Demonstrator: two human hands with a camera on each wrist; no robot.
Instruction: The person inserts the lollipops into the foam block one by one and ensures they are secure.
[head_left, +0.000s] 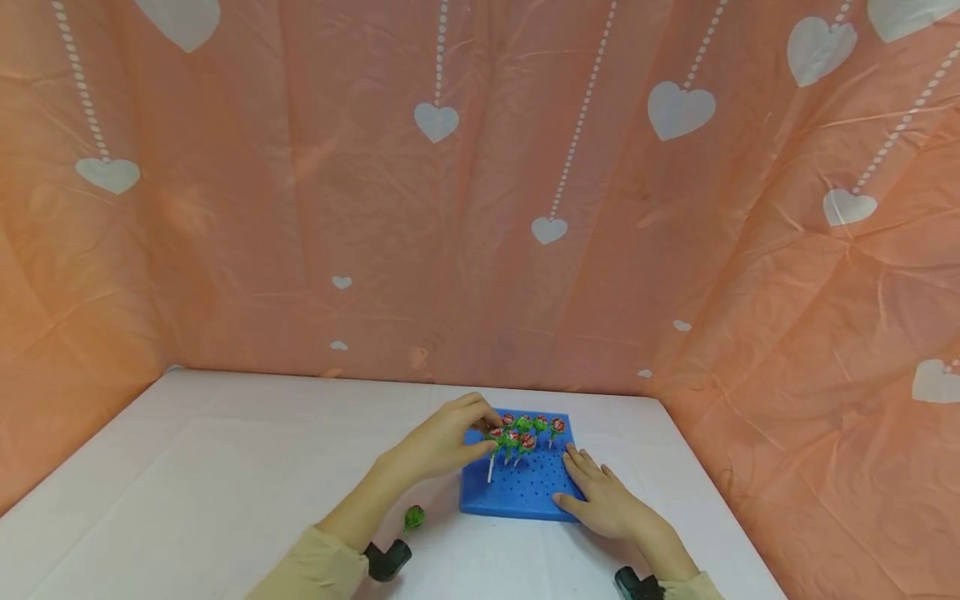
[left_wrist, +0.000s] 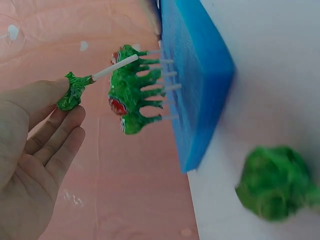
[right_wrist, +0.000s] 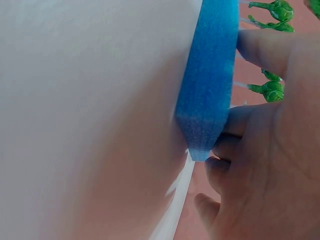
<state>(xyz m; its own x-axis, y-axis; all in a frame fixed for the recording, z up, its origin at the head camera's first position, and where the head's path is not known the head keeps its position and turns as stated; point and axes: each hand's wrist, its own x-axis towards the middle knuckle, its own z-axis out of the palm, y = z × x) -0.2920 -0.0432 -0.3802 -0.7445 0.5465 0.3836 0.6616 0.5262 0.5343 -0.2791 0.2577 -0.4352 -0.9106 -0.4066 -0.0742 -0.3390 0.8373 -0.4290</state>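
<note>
My left hand [head_left: 442, 437] pinches a lollipop [left_wrist: 74, 92] by its green-wrapped head between thumb and fingers. Its white stick points down over a blue foam block [head_left: 517, 502] dotted with small holes. Several other lollipops [head_left: 527, 442], wrapped in green and red, stand upright by their sticks in the block's far half. On the block's right edge rests my right hand [head_left: 607, 500], thumb spread over the top and fingers extended. In the right wrist view its fingertips lie along the side of the foam block [right_wrist: 207, 75].
One loose green-wrapped lollipop [head_left: 414, 517] lies on the white tabletop [head_left: 225, 483], near my left wrist. Orange curtains [head_left: 480, 292] printed with white hearts rise behind the table and on both sides. Each wrist carries a black camera [head_left: 388, 560].
</note>
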